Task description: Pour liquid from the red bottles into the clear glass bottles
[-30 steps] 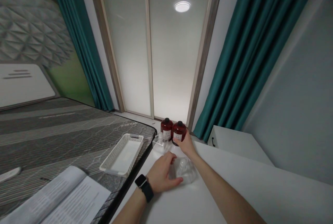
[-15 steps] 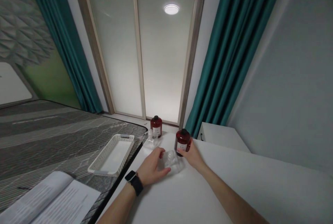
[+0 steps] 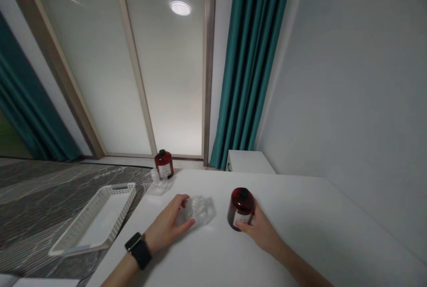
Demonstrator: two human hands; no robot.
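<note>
My right hand (image 3: 262, 229) is wrapped round a dark red bottle (image 3: 240, 209) with a black cap and a white label, held upright at the white table. My left hand (image 3: 170, 220), with a black watch on its wrist, has its thumb and fingers spread beside a clear plastic packaging piece (image 3: 197, 209). Whether its fingertips touch the plastic I cannot tell. A second red bottle (image 3: 163, 164) stands farther back on the left, with another clear plastic piece (image 3: 157, 185) in front of it.
A white table (image 3: 213, 256) lies under both hands. To its left, a white perforated basket (image 3: 116, 222) rests on a grey striped surface (image 3: 30, 198). Paper (image 3: 46, 281) shows at the lower left edge. A small white cabinet (image 3: 250, 161) stands beyond the table's far edge.
My right hand has carried the bottle to the right and nearer to me, away from the clear plastic. The left hand stays by the plastic. The view has turned to the right.
</note>
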